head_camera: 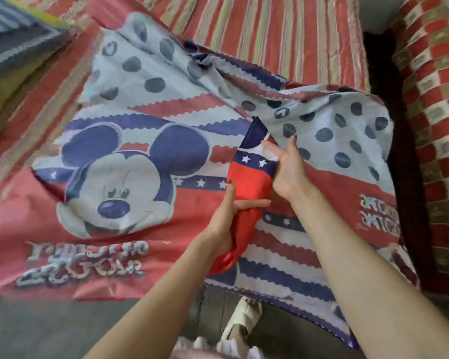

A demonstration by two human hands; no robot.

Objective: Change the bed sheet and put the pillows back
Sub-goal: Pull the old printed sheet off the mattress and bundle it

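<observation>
Striped mattress (270, 35) up top, soft limp sheet (140, 156) half-spread, left hand (224, 224) clenched on its bunched edge, right hand (288, 169) pinching the fold higher up.

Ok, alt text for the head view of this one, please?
Both hands, left and right, grip a bunched fold of the red, white and blue cartoon-mouse cotton sheet, spread crumpled over a red striped mattress. A blue striped pillow lies upper left.

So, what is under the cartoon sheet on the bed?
Around the cartoon sheet a striped mattress shows, so it lies on that. What is directly beneath its middle is covered and cannot be seen.
</observation>
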